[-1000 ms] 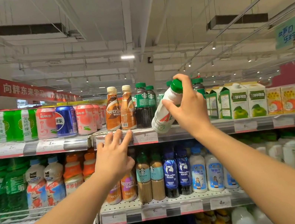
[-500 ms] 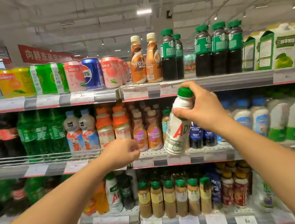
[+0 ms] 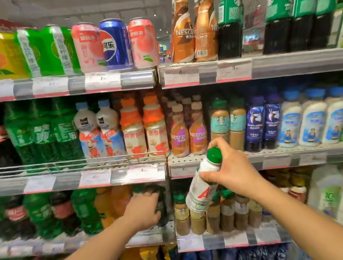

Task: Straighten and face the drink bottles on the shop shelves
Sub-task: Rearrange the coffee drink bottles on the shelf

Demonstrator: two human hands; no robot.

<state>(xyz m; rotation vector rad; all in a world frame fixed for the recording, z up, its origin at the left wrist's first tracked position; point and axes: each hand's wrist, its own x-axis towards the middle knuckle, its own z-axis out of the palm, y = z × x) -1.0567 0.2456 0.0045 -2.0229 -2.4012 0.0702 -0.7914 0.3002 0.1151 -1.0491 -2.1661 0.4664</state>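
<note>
- Gripping the neck of a white bottle with a green cap (image 3: 200,187), the right hand (image 3: 229,171) holds it tilted in the air, cap uppermost and base swung down to the left (red lettering shows on its label).
- That white bottle hangs in front of the shelf edge (image 3: 262,161) under the Nescafé coffee bottles (image 3: 188,135), its base over a row of small brown green-capped bottles (image 3: 216,215) one shelf below.
- Left of the white bottle, on that lower level, the left hand (image 3: 144,212) has its fingers curled round a dark bottle (image 3: 159,202) standing beside orange soda bottles (image 3: 112,204); blur hides its label.
- Further left of it stand green soda bottles (image 3: 85,210) and cola bottles (image 3: 18,215).
- High above the white bottle, the top shelf carries tall Nescafé bottles (image 3: 191,26), dark green-capped bottles (image 3: 302,10) and a blue Pepsi can (image 3: 115,45) between pink cans (image 3: 142,42).
</note>
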